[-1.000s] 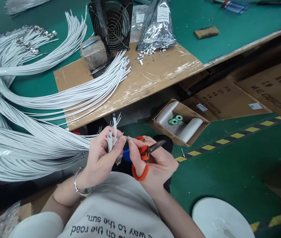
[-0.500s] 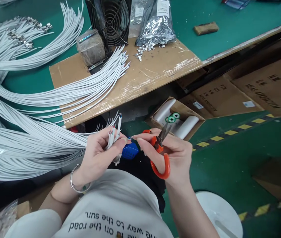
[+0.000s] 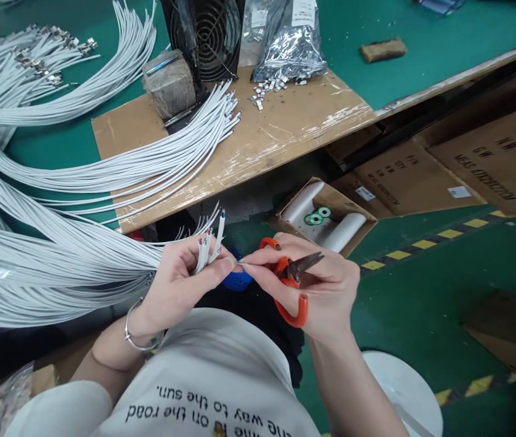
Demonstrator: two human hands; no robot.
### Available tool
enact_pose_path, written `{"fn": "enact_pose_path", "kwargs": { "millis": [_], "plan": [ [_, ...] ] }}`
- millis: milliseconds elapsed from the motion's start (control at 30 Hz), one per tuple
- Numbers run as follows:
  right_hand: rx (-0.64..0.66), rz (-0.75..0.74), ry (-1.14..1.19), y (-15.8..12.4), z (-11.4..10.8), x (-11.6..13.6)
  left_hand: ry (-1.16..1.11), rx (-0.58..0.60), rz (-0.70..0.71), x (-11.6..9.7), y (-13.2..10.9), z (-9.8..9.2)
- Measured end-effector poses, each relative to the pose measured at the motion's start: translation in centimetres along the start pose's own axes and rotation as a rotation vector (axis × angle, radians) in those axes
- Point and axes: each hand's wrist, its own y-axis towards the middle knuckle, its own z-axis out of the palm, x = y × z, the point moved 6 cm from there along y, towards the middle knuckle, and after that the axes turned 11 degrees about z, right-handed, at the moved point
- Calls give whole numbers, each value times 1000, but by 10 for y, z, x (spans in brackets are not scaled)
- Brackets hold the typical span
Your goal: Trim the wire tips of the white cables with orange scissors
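My left hand [image 3: 189, 273] is closed around several white cables [image 3: 210, 247], whose cut ends with small coloured wires point up between the fingers. Its thumb and forefinger pinch a cable end at the fingertips. Touching that same end, the thumb and forefinger of my right hand [image 3: 312, 279] are pressed together on the thin wires. Scissors [image 3: 291, 273] with orange handles hang in my right hand, their dark blades pointing away to the right. A long bundle of white cables [image 3: 80, 267] runs from the left up to my left hand.
On the green table [image 3: 340, 30], more white cables [image 3: 185, 142] lie across a cardboard sheet [image 3: 294, 115]. A black fan [image 3: 207, 36], a taped block [image 3: 169, 85] and a bag of metal parts [image 3: 292, 45] stand behind. Below are an open carton [image 3: 358, 240] and a white stool [image 3: 403, 388].
My right fingers have closed in on the wire end and now meet the left fingertips. The scissors have turned, so their blades point more to the right.
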Motion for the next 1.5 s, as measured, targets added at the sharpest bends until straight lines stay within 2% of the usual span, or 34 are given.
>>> {"fn": "enact_pose_path", "kwargs": {
  "millis": [133,333,433,533,667,833,933,1200,1500],
  "plan": [
    [-17,-39,-39,1,-1,5,-2,23,5,0,1,0],
    [-4,-301,-164,-1,-2,21,5,75,-32,1,0,0],
    [-17,-345,-222,-2,-5,22,16,90,-29,2,0,0],
    [-29,-295,-197,-1,-11,16,44,91,-9,2,0,0],
    [-65,-147,-118,3,-22,2,108,60,-6,0,0,0],
    [111,-8,-105,4,-11,-2,186,37,38,-3,0,4],
    [169,33,-133,3,-5,3,221,29,103,-3,-1,7],
    [194,76,-181,5,-3,11,331,4,249,-4,-4,9],
    [260,131,-205,5,-6,6,349,21,279,-6,-7,9]
  ]
}}
